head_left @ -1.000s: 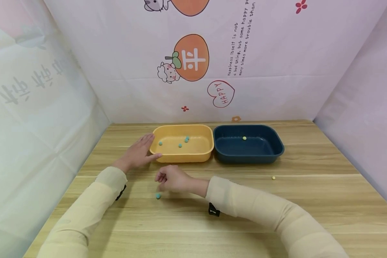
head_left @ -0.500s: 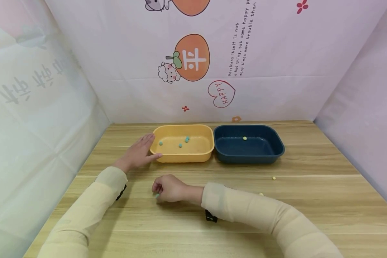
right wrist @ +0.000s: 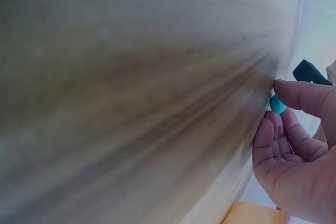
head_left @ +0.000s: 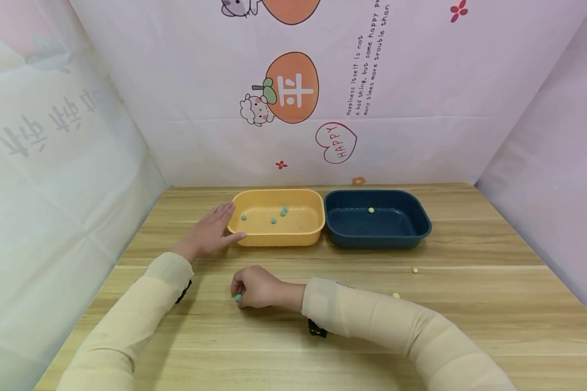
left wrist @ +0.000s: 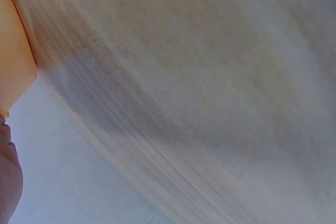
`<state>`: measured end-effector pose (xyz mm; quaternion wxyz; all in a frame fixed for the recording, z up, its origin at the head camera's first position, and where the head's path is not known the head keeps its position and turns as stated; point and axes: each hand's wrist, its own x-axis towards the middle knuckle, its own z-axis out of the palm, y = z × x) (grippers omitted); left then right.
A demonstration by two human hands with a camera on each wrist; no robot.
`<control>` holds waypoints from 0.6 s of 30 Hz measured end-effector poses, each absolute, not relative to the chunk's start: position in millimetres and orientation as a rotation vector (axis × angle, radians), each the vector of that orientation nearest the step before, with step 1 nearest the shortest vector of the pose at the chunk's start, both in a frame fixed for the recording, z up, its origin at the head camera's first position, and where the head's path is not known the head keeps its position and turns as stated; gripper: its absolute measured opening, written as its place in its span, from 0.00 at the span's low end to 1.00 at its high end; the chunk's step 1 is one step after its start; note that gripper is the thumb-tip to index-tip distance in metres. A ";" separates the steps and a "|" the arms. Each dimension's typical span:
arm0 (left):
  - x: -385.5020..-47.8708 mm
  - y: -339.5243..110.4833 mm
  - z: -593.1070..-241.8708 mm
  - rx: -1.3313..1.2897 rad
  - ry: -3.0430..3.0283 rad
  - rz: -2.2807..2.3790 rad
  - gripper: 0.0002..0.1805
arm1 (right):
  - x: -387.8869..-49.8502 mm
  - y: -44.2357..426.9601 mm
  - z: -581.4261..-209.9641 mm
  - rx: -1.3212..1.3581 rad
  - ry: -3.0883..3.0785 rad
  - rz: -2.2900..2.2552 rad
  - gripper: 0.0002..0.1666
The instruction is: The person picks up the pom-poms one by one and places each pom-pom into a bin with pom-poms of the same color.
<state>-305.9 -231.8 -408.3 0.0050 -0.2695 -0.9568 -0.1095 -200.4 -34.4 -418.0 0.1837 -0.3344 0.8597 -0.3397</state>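
Observation:
In the head view my left hand (head_left: 208, 232) rests against the left end of the yellow tray (head_left: 281, 240), fingers extended at the rim and thumb along its front corner. Several small blue-green balls (head_left: 273, 221) lie inside that tray. Nearer on the table, my right hand (head_left: 258, 288) has curled fingers and pinches another blue-green ball (head_left: 238, 297) at the tabletop. The right wrist view shows this ball (right wrist: 277, 104) between thumb and forefinger, low against the wood. Only an edge of my left hand (left wrist: 9, 179) shows in the left wrist view, beside the tray (left wrist: 16, 51).
A dark blue tray (head_left: 378, 240) stands against the yellow one's right side, with one pale yellow ball (head_left: 370, 210) in it. Two more yellow pieces lie on the wooden table (head_left: 215, 347): one piece (head_left: 414, 270) before the blue tray, another piece (head_left: 395, 295) beside my right sleeve.
My right hand has come down toward the near side and closed its fingertips on the ball on the table. The left hand stays where it was, at the yellow tray.

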 end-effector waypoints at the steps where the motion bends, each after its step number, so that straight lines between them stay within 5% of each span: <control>1: -305.7 -231.8 -408.1 -0.844 -2.996 -0.343 0.53 | -200.1 -34.5 -418.0 -0.944 2.425 -0.957 0.08; 18: -305.2 -231.6 -407.7 -0.844 -2.984 -0.353 0.53 | -202.3 -32.9 -420.3 -0.968 2.420 -1.010 0.09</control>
